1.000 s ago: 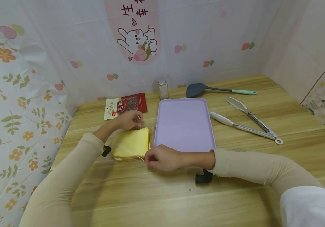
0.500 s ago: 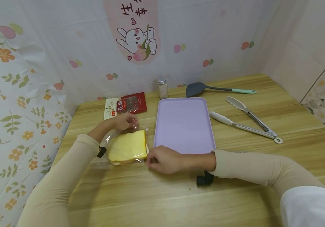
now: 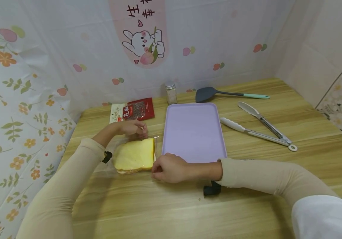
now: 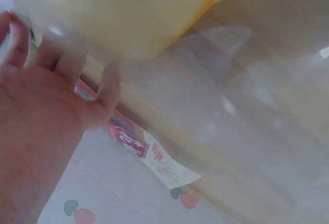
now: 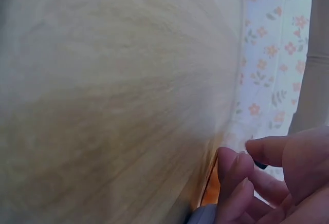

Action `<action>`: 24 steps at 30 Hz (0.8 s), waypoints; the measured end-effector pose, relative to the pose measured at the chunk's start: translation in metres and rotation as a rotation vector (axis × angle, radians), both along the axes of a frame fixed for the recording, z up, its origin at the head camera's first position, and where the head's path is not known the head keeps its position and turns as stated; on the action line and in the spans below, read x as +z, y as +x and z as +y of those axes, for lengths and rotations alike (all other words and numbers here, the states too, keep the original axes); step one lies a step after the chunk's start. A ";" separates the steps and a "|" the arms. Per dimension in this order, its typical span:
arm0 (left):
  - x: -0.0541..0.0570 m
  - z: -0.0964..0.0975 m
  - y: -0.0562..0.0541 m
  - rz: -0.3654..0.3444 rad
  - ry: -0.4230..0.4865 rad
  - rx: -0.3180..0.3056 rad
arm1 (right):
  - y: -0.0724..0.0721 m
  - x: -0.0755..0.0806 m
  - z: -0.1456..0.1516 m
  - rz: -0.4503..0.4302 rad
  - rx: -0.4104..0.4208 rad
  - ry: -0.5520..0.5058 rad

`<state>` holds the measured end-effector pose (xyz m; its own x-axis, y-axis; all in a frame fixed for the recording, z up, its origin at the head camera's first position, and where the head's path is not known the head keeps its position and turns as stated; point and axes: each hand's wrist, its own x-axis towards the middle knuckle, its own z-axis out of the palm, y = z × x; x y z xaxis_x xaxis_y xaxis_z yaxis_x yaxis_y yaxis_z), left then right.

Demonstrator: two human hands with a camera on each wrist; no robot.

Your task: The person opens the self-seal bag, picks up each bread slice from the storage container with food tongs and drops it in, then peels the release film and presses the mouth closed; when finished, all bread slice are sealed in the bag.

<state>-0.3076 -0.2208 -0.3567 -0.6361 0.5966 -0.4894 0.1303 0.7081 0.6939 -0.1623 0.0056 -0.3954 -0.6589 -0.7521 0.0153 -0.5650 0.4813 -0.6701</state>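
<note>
Tabletop (image 3: 165, 212): wood grain, with a printed white cloth (image 3: 206, 36) hanging behind its far side.
Left hand (image 3: 131, 128): just beyond the bread's far edge, fingers curled; thumb and forefinger seem to meet, and I judge that I pinch the film between them.
Right hand (image 3: 171, 168): at the bread's near right corner, thumb tip brought in against curled fingers; I take this for a pinch on the film too, though it is too faint there to see clearly.
Clear film (image 4: 231, 116): loose around the bread, reaching past its left side.
Yellow-topped bread (image 3: 133, 155): lying flat inside the film, between my hands, left of the tray.
Change: over the last second the bread has shifted slightly left and nearer, widening its gap from the tray; my right hand has hardly moved.
Meaning: I judge the handling is at the wrapper; the bread remains wrapped and off the tray.
Purple tray (image 3: 193, 132): just right of the bread, my right wrist over its near edge.
Cream-and-red packaging (image 3: 138, 109): flat, beyond my left hand.
Lidded jar (image 3: 171, 94): upright, past the tray's far left corner.
Spatula (image 3: 230, 94): far right.
Tongs (image 3: 257, 134): right of the tray, arms spread.
</note>
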 end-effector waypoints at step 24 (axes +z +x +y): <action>0.001 -0.003 0.000 0.124 -0.091 -0.021 | 0.005 -0.001 0.000 0.180 0.216 0.148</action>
